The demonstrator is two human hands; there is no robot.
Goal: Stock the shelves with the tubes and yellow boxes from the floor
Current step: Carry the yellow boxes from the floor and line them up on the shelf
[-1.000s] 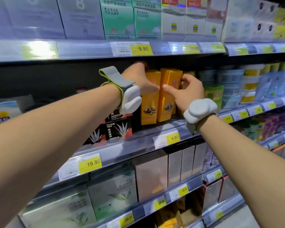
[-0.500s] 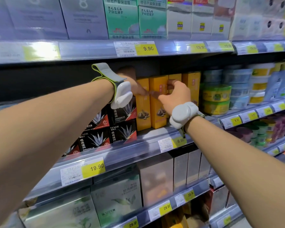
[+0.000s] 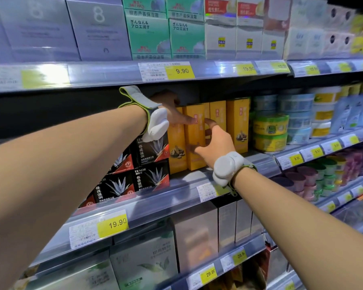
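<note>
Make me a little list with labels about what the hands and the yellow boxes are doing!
place: shop shelf with price tags
yellow boxes: standing upright in a row on the shelf
left hand: reaching over the box tops, thumb on a box front
right hand: fingers spread against the box fronts
left neighbours: black boxes, stacked
right neighbours: round tubs, stacked
wrists: a white device strapped on each

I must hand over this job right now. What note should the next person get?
Left hand: on the top of the left yellow boxes, thumb on their front.
Right hand: fingers against the front box, steadying it.
Done: several yellow boxes stand upright on the middle shelf, beside the black boxes.
Left: align the row. Tubes and floor stock are out of view; check there.
</note>
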